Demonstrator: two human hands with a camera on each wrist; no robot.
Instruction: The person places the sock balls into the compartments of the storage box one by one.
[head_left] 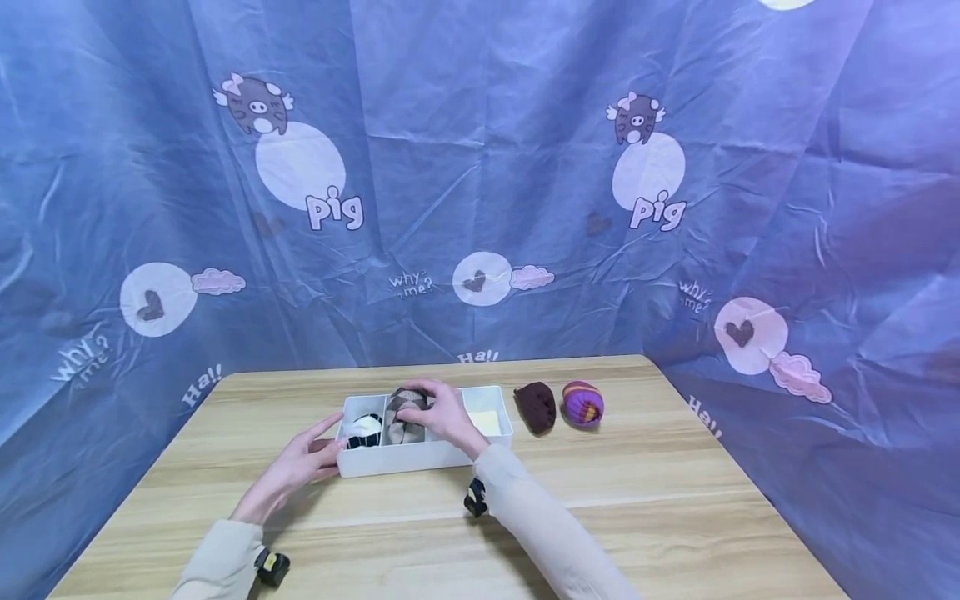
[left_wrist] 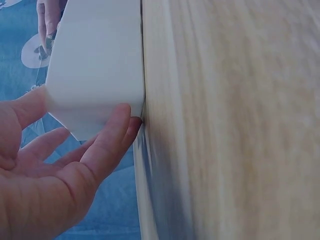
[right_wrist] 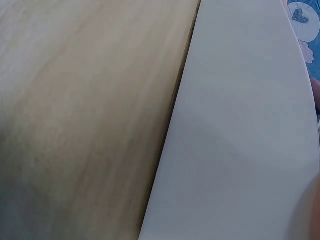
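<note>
A white divided box (head_left: pixel 405 457) sits on the table. My left hand (head_left: pixel 303 458) is at its left end, fingers fairly straight; in the left wrist view the fingertips (left_wrist: pixel 120 112) touch the box's corner. Inside the second compartment from the left is a grey-brown checked rolled sock (head_left: pixel 406 431), which my right hand (head_left: pixel 447 414) pinches from above between thumb and fingers. The leftmost compartment holds a black-and-white rolled sock (head_left: pixel 366 428). Mostly the box's front wall (right_wrist: pixel 240 120) fills the right wrist view, with the pinching fingers out of sight there.
Right of the box lie a dark brown rolled sock (head_left: pixel 536 407) and a purple one with orange stripes (head_left: pixel 582 404). The wooden table (head_left: pixel 390 542) ends at a blue printed curtain (head_left: pixel 420 200) behind and at the sides.
</note>
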